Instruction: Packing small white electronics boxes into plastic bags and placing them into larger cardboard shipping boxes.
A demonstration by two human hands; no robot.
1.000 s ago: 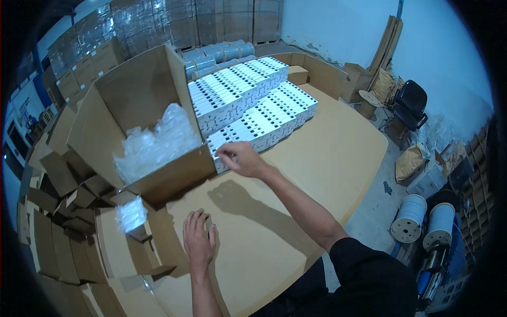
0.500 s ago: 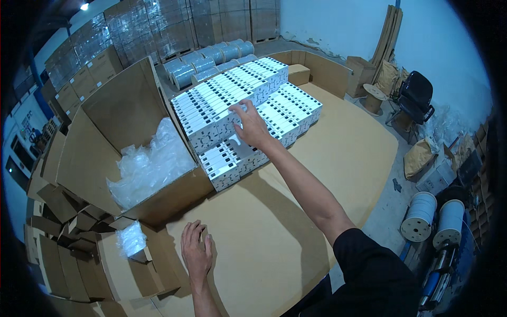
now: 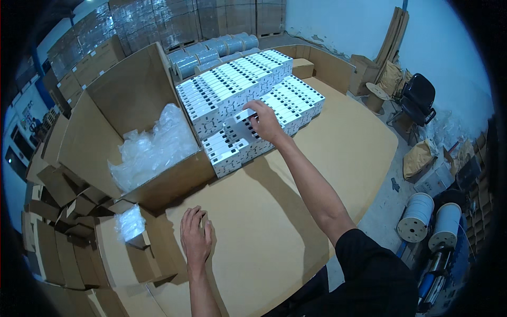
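Observation:
My right hand [image 3: 265, 124] reaches over the lower stack and pinches one slim white box [image 3: 244, 114] between thumb and fingers, tilted above its neighbours. Matching slim white boxes with dark squares on top stand in tight rows, as a taller far stack [image 3: 232, 84] and a lower near stack [image 3: 293, 103]. What is printed on their ends shows as dark curved marks. My left hand [image 3: 195, 235] lies on the tan table surface [image 3: 253, 232] at the lower left, fingers loosely bent and apart, holding nothing.
Left of the stacks stands a big open carton [image 3: 163, 182] with clear plastic bags [image 3: 153, 148] inside. Small open cartons [image 3: 119, 248], one with a plastic-wrapped bundle [image 3: 130, 222], lie at lower left. A cardboard wall [image 3: 332, 74] edges the far side. Cable reels [image 3: 415, 216] and a black chair [image 3: 417, 98] are at right.
My right hand has gone from reaching over the rows with fingers spread to gripping one white box, now lifted a little. The view shifted slightly; my left hand has stayed put.

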